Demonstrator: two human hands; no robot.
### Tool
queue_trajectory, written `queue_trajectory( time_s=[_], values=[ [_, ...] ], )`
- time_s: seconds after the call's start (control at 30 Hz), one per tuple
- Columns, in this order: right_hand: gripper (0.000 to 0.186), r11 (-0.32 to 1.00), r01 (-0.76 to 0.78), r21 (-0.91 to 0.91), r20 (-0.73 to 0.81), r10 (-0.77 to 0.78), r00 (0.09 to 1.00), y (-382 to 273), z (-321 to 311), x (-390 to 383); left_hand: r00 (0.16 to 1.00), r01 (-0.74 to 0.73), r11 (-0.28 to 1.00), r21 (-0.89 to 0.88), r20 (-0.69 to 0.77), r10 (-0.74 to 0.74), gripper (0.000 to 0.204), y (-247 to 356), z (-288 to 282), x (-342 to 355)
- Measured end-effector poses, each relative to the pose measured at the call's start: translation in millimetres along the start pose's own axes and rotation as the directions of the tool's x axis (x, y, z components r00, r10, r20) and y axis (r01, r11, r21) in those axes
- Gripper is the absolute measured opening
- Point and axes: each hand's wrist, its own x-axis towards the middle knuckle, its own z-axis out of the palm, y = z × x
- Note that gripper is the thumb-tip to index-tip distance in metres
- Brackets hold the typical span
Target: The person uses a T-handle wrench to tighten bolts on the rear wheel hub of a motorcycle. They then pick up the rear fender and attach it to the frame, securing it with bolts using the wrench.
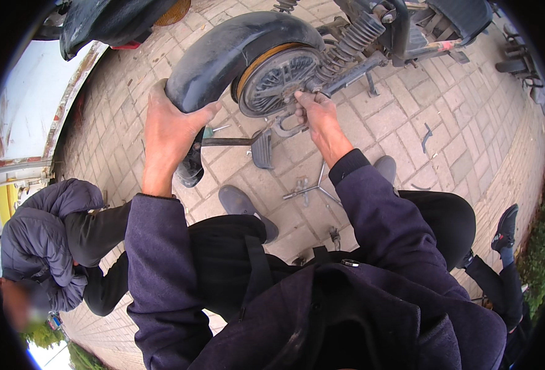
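Wheel (274, 79) stands toward the paving's (417, 114) far edge. Left hand (172, 122) grips its black outer section; right hand's (317, 112) fingers pinch at the hub (289, 92), contents indeterminable. Hub work appears underway; next move calls for steady support. Shock absorber (354, 44) restricts access; pedal (262, 149) and three-armed tool (312, 186) lie nearer.

Brick paving (386, 132) carries a three-armed metal tool (317, 185) and a bent dark strip (428, 134).

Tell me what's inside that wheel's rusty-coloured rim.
Inside the rusty-coloured rim, a grey hub with raised ribs shows. The right hand covers a spot near its centre, so what lies beneath can't be seen; nor can the hub's far side.
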Motion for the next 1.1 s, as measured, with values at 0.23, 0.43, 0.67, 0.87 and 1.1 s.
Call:
queue_trajectory(
  time_s=[0.23, 0.43, 0.67, 0.87, 1.1],
  values=[
    [0.022, 0.958, -0.219, 0.187, 0.038, 0.216, 0.976, -5, -2, 0, 1.000, -0.021, 1.000, -0.001, -0.020, 0.021, 0.097, -3, 3, 2],
    [0.023, 0.973, -0.201, 0.112, 0.053, 0.196, 0.979, -2, -6, 4, 0.999, -0.030, 0.999, 0.016, -0.044, 0.030, 0.098, -4, 4, 1],
    [0.015, 0.997, 0.044, -0.067, -0.038, -0.047, 0.998, 2, 2, -1, 0.997, -0.055, 0.999, -0.004, -0.058, 0.054, 0.097, -3, 6, 2],
    [0.024, 0.983, -0.137, 0.122, 0.007, 0.137, 0.991, -1, -2, 0, 0.998, -0.049, 0.995, -0.091, -0.047, 0.045, 0.094, -1, 7, 3],
    [0.027, 0.970, -0.214, 0.116, 0.096, 0.203, 0.974, 1, -9, 7, 0.997, -0.049, 0.999, -0.019, -0.054, 0.048, 0.093, 2, 7, 6]
  ],
)
